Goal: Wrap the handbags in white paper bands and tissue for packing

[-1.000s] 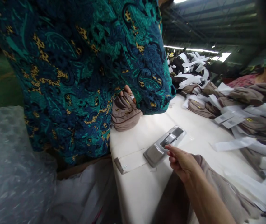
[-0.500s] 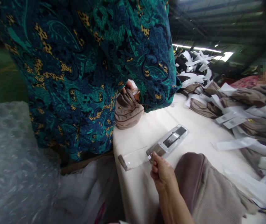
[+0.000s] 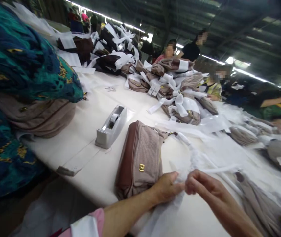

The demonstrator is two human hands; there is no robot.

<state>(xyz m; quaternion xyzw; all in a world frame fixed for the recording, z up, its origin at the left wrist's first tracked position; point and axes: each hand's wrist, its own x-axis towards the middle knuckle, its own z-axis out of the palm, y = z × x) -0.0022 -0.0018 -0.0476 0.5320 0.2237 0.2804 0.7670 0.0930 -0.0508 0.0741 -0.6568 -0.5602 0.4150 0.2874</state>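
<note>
A taupe handbag (image 3: 146, 151) with a brown panel and a gold emblem stands near the table's front edge. Its strap (image 3: 188, 146), wrapped in white, curves out from the right end. Beside the bag, my left hand (image 3: 167, 187) is closed around a thin white wrapping sheet (image 3: 177, 200), thumb on top. My right hand (image 3: 201, 186) meets it from the right, fingers curled and pressed against the same sheet; any small piece under its fingertips is hidden. Left of the bag lies a grey tape dispenser (image 3: 105, 136).
A co-worker in a patterned blue-green garment (image 3: 24, 62) stands close at left, by another taupe bag (image 3: 49, 118). Bags with white wrapping are heaped (image 3: 170, 85) at the back. A clear strip with a grey end block (image 3: 67, 170) lies along the left edge. More people are behind.
The view has swung right. The hand at the dispenser has left it and now works at the white sheet beside the bag. My left hand has come into view, holding that sheet.
</note>
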